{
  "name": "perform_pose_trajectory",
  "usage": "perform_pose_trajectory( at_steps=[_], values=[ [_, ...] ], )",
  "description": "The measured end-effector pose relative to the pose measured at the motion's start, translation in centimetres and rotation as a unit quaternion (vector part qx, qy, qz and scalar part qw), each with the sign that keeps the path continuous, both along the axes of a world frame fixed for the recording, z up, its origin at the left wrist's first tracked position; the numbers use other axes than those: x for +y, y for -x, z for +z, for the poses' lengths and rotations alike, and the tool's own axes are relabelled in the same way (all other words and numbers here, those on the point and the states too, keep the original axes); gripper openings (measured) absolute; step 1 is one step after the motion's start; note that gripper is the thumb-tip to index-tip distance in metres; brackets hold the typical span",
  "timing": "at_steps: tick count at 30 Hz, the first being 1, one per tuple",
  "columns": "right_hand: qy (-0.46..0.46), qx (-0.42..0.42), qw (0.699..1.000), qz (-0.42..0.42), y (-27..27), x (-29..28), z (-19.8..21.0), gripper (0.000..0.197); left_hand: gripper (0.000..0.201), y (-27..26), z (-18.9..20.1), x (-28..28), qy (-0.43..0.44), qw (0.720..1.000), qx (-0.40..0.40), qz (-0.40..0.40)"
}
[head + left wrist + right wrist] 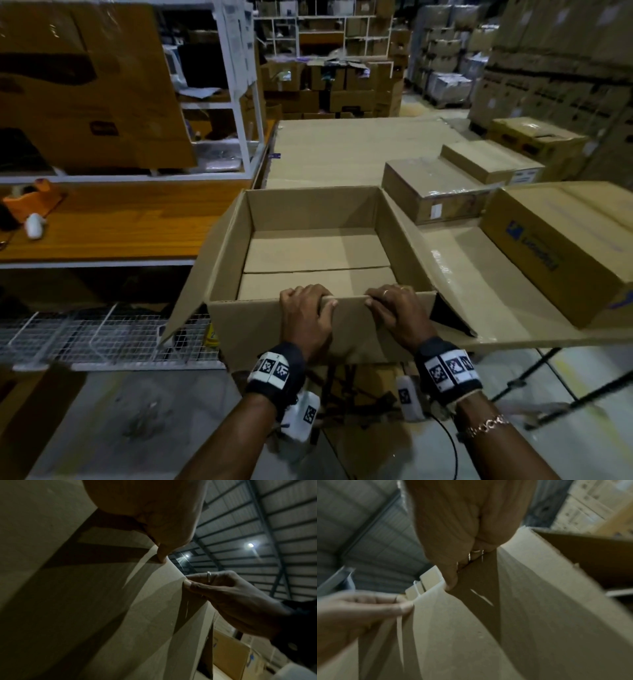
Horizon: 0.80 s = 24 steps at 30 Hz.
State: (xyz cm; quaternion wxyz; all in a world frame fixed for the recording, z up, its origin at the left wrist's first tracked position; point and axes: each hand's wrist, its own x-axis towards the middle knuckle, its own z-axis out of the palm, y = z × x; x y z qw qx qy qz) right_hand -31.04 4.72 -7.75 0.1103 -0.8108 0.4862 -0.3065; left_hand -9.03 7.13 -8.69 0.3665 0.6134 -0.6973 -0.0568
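An open, empty cardboard box (318,253) sits in front of me in the head view, with its side flaps spread outward. My left hand (318,298) grips the box's near top edge, fingers curled inside and thumb on the outside. My right hand (380,298), which wears a ring, grips the same edge just to the right. In the left wrist view my left hand (163,555) pinches the box (102,608) edge, and my right hand (193,581) holds it beside. The right wrist view shows my right hand (453,580), my left hand (402,605) and the box (530,615) wall.
A wooden workbench (130,229) at the left carries an orange tape dispenser (32,200). Wire mesh shelving (102,337) lies below it. Sealed cartons (435,198) and a larger carton (568,250) stand at the right. A flat cardboard sheet (342,150) lies behind the box.
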Motion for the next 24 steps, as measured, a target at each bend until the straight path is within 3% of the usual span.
perform_pose_trajectory(
  at_steps=[6,13,18,22,24],
  values=[
    [-0.027,0.033,0.999,0.007,1.9,0.1,1.1,0.031,0.016,1.9,0.4,-0.3,-0.052,0.997,-0.035,-0.052],
    [-0.008,0.0,1.0,-0.029,1.7,0.1,0.5,0.021,0.015,2.1,0.0,-0.3,-0.012,0.999,-0.021,-0.043],
    [0.012,0.0,0.999,-0.045,1.3,0.7,0.7,0.028,0.015,1.9,0.2,-0.1,-0.013,0.999,-0.011,-0.048],
    [-0.004,0.058,0.998,-0.033,1.4,2.0,0.9,0.034,0.008,1.7,0.2,0.5,-0.007,0.998,-0.005,-0.065],
    [-0.015,0.029,0.999,-0.026,1.9,2.7,1.4,0.04,0.005,1.9,1.0,0.7,-0.015,0.997,0.032,-0.075]
  ],
)
